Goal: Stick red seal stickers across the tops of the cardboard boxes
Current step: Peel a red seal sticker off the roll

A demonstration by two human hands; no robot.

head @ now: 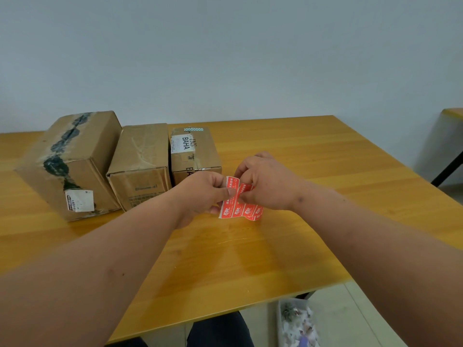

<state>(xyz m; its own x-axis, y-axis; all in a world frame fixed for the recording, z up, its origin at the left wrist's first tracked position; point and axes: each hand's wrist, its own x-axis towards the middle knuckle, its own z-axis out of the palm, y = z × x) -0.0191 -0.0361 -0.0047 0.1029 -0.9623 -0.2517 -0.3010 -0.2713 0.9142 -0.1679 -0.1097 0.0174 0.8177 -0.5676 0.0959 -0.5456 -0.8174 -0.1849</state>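
Fingers of left hand (203, 191) & right hand (265, 182) pinch sticker sheet (240, 202) above desk (288, 156), just right of boxes (140, 164). No red seal on any box top; all 3 left.

Three boxes (140, 161) side by side on table (288, 151), sticker sheet (240, 204) just right.

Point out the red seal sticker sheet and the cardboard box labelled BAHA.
Red seal sticker sheet (238, 211): head view, lower row of stickers.
Cardboard box labelled BAHA (203, 149): head view, bare brown top face.
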